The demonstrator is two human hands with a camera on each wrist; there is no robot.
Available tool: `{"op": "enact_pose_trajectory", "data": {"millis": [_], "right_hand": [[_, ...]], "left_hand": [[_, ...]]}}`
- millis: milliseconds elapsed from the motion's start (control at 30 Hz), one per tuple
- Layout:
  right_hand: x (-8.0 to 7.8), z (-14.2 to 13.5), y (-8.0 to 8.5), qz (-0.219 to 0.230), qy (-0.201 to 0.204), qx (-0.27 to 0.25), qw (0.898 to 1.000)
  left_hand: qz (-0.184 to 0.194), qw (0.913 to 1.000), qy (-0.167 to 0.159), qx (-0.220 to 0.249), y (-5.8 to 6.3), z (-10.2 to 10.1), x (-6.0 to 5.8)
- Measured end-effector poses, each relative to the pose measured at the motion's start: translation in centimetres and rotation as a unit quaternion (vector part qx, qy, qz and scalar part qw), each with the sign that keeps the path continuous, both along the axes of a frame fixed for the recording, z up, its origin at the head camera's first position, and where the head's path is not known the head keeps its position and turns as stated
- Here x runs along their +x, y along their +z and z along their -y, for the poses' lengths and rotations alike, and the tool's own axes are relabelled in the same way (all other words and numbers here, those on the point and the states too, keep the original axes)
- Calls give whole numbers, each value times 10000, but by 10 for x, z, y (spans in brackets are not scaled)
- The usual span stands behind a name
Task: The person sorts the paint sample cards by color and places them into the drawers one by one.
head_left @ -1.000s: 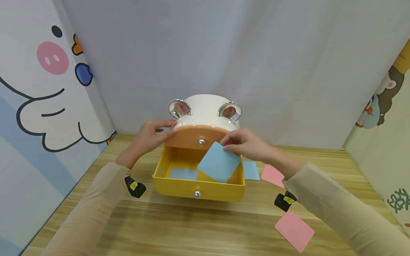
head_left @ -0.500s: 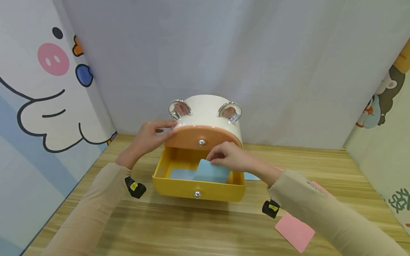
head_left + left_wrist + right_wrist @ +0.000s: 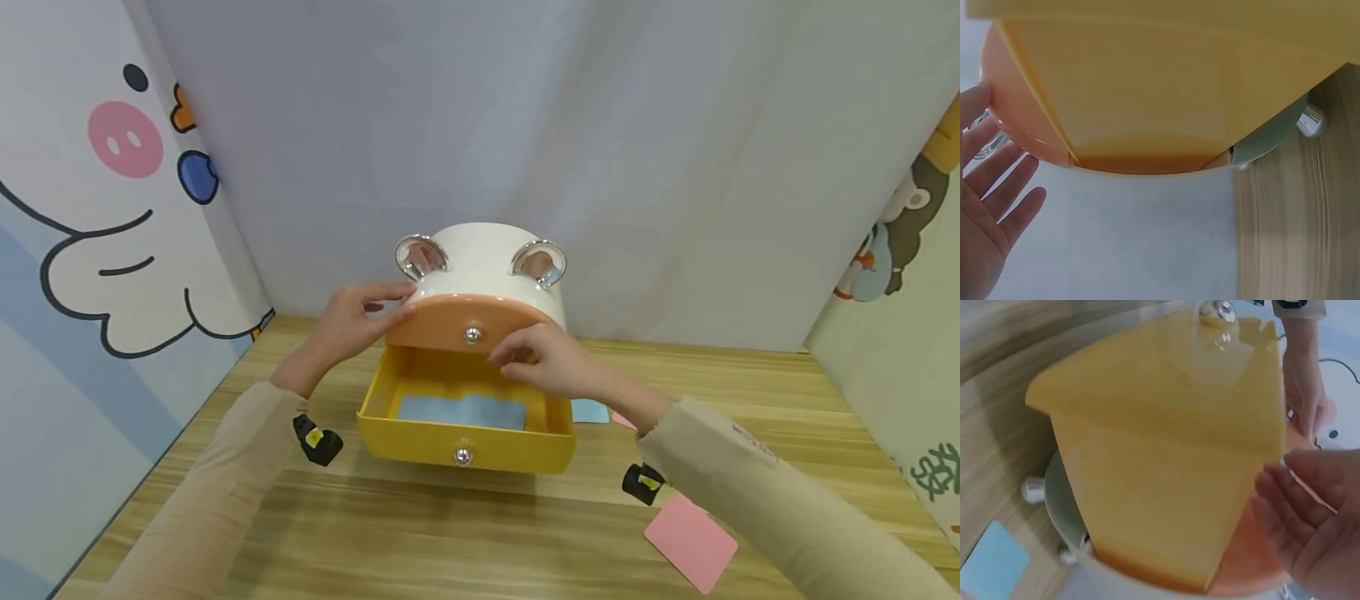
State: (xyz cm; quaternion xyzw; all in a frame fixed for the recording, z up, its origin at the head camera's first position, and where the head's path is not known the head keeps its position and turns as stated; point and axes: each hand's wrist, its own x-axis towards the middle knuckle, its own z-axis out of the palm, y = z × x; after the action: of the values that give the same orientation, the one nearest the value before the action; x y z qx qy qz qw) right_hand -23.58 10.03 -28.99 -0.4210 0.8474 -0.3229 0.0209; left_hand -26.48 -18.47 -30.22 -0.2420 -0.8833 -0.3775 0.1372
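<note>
A small white drawer box with silver ears stands on the table. Its orange upper drawer is closed, while the yellow lower drawer is pulled out. Two light-blue cards, one on the left and one on the right, lie side by side inside, perhaps overlapping. My left hand rests on the box's upper left edge, fingers extended; the left wrist view shows its fingertips on the orange front. Over the yellow drawer's right side hovers my right hand, loosely bent and holding nothing.
Right of the box, another blue card lies on the wooden table. A pink card is mostly hidden behind my right forearm, and a second pink card lies nearer. A pale curtain hangs behind.
My right hand lowered a blue card into the yellow drawer, let it go and rose slightly. The card now lies flat beside the other one. My left hand has stayed in place.
</note>
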Motion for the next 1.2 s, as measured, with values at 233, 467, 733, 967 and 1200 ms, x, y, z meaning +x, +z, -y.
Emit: {"op": "enact_pose_trajectory", "data": {"millis": [233,467,733,967,1200], "right_hand": [[-19,-49,2,1070,-211,-432,9931],[-47,-111,-36,546,-1472,-847,9840],[-67,-146,-106,748,-1960,345,9771],[-73,-132,-143,865,-1697,847,9780],[-80,-119,-162,688,-1524,924,9816]], "left_hand": [[11,10000,-1,31,-2,0,-2],[44,10000,2,66,-3,1,-2],[45,10000,16,43,-1,0,-2],[56,10000,-19,60,-2,1,-2],[49,10000,-12,40,-2,1,-2]]}}
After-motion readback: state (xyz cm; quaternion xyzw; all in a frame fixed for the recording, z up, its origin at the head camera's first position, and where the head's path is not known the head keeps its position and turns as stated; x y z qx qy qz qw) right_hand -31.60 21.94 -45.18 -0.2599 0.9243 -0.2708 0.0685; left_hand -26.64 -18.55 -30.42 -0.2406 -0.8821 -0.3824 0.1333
